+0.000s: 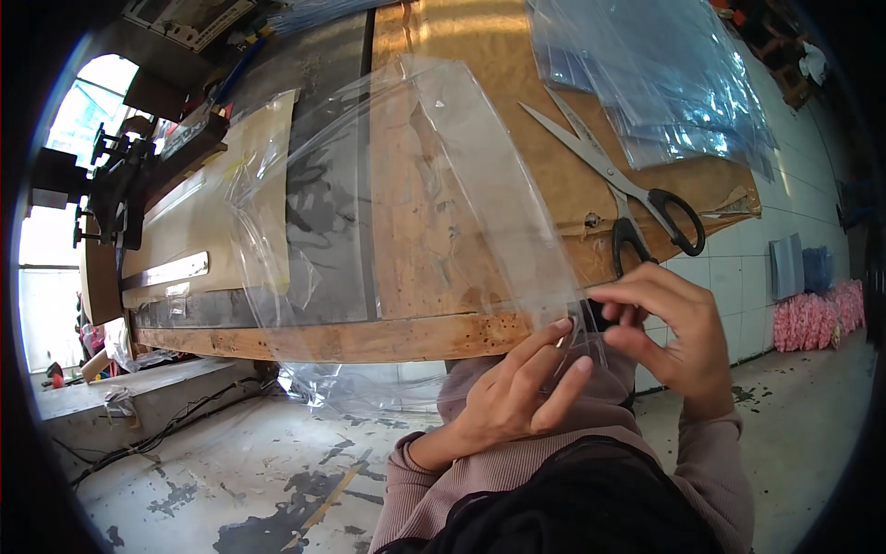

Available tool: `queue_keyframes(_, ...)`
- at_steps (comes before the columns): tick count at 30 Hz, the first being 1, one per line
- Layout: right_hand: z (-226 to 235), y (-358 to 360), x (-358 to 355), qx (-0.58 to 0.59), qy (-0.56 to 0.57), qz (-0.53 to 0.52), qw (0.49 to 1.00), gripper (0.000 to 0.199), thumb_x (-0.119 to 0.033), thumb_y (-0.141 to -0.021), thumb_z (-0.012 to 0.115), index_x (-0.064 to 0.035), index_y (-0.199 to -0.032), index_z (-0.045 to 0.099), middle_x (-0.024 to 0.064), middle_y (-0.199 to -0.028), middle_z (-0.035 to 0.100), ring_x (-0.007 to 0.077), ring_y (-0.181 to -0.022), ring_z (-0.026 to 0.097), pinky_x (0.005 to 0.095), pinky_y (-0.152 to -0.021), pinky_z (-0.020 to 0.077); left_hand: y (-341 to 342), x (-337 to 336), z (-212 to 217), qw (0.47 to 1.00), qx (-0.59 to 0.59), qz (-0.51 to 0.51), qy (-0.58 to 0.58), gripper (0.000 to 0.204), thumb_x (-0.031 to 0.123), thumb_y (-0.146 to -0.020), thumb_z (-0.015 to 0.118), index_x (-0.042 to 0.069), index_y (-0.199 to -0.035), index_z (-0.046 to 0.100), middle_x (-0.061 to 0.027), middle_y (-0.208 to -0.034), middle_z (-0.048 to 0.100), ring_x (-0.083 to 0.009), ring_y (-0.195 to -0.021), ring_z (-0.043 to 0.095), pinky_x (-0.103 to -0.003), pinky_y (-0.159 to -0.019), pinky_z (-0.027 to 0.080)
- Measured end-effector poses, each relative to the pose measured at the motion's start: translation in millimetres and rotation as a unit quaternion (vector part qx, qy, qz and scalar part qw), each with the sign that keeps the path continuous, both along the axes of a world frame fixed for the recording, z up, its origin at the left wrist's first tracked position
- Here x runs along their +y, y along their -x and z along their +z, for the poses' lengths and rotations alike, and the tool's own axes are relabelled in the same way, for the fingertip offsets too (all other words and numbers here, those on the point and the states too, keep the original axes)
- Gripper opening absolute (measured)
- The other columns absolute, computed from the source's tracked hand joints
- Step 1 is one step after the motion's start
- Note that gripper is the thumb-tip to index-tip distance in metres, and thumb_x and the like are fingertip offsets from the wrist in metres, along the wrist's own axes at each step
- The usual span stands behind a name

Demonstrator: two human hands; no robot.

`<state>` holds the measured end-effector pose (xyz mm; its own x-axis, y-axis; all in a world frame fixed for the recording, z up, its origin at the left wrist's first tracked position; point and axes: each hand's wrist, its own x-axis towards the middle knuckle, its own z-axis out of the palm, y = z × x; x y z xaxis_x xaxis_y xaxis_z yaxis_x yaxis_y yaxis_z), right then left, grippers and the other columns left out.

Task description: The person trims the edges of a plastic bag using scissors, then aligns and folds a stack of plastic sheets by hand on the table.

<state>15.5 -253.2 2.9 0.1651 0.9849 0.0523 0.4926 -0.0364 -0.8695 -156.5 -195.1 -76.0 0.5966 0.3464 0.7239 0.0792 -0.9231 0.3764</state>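
My left hand [517, 392] meets the clear, glossy plastic sheet [484, 162] draped over the brown wooden table [480, 32]; my right hand [688, 337] curls nearby, both grips unclear; I'm apparently adjusting its corner, which wants a precise pinch

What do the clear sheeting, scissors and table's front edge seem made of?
Clear sheeting: likely thin glossy plastic film; see-through, creased, with glare.
Scissors: blades look like smooth steel, grey with sheen; handles smooth black, probably plastic.
Front edge: apparently worn wood; brown, pitted.
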Motion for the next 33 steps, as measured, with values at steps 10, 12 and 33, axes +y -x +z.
queue_keyframes(10,-15,2,52,0.030,-0.031,-0.053,0.998,0.024,-0.004,-0.082,0.059,0.0021,-0.105,0.060,0.0043,-0.086,0.056,0.0045,-0.061,0.048,0.0184,-0.053,0.0398,-1,3,10,0.993,0.072,-0.027,-0.084,0.043,0.006,-0.077,0.053,0.008,-0.120,0.046,-0.0112,-0.092,0.052,-0.0258,-0.098,0.058,-0.030,-0.082,0.049)
queue_keyframes(12,-17,3,64,0.040,-0.054,-0.071,0.995,0.022,-0.007,-0.082,0.060,0.0023,-0.101,0.060,0.0066,-0.082,0.057,0.0088,-0.064,0.053,0.0211,-0.055,0.0425,-2,-3,11,0.994,0.077,-0.030,-0.072,0.050,-0.001,-0.069,0.062,0.011,-0.117,0.050,-0.0068,-0.090,0.048,-0.0238,-0.096,0.060,-0.024,-0.067,0.050)
queue_keyframes(33,-4,-17,84,0.206,-0.240,-0.086,0.945,0.020,-0.004,-0.085,0.055,0.0062,-0.103,0.058,0.0108,-0.091,0.060,0.0111,-0.075,0.056,0.0226,-0.057,0.0479,-12,-33,-9,0.976,0.148,-0.142,-0.076,0.050,0.010,-0.073,0.054,0.011,-0.122,0.050,-0.0037,-0.088,0.049,-0.0152,-0.098,0.056,-0.021,-0.076,0.048)
